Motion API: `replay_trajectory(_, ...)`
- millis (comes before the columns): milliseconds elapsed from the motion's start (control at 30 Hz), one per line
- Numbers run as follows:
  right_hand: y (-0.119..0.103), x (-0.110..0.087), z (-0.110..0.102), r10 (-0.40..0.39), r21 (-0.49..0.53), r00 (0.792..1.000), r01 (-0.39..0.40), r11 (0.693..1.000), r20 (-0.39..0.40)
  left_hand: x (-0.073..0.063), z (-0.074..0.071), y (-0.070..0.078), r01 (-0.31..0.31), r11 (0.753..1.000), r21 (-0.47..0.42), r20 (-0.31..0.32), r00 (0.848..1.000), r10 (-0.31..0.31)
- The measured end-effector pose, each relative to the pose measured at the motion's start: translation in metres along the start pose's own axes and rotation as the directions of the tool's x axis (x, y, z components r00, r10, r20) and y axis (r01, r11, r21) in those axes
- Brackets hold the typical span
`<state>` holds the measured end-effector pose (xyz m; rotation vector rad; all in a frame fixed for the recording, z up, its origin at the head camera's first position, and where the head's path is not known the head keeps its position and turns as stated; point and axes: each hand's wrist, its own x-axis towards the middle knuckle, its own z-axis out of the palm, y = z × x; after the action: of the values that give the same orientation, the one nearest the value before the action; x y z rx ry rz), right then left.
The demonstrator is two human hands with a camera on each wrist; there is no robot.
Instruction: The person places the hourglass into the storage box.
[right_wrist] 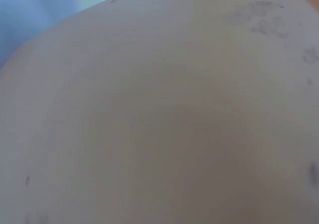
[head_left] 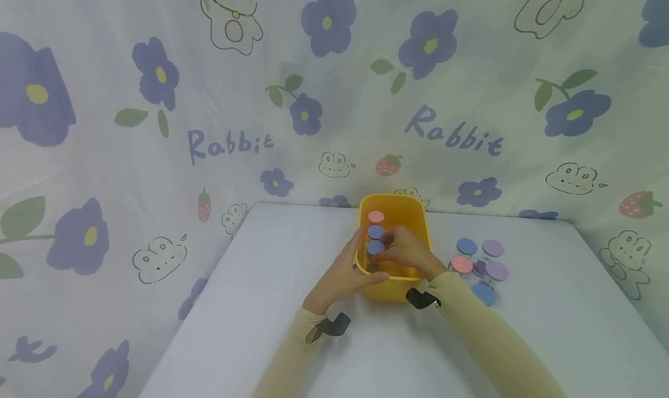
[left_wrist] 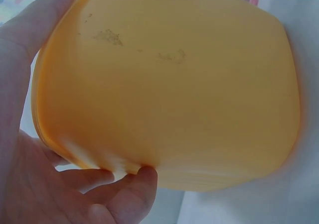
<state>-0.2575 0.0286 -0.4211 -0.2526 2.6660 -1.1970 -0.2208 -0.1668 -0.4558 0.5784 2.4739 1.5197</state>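
A yellow plastic bin point(head_left: 393, 287) stands on the table. My left hand point(head_left: 342, 275) grips its near left side, thumb at the front rim and fingers along the left wall; in the left wrist view the bin's outer wall point(left_wrist: 174, 99) fills most of the picture. Inside, along the left wall, a pink-lidded jar point(head_left: 376, 217) and a blue-lidded jar point(head_left: 375, 232) stand in a row. My right hand point(head_left: 405, 250) reaches into the bin and pinches a nearer blue-lidded jar point(head_left: 375, 247). The right wrist view shows only a blurred, close surface.
Right of the bin, several small clear jars stand in a group, among them a pink-lidded one point(head_left: 461, 264), a purple-lidded one point(head_left: 493, 248) and a blue-lidded one point(head_left: 484, 294). A patterned curtain point(head_left: 334, 84) hangs behind the white table point(head_left: 292, 235).
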Motion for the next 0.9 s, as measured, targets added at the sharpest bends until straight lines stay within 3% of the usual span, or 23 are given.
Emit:
replay_trajectory(733,0.002,-0.004,-0.002,-0.035,-0.032,0.999,0.037,0.999,0.038,0.001,0.001,-0.003,-0.061,0.998,-0.034,0.002,0.998,0.061)
replay_trajectory(900,-0.005,-0.010,-0.013,-0.044,-0.046,0.998,0.046,0.998,0.048,0.000,0.000,-0.004,-0.063,0.997,-0.032,0.003,0.998,0.063)
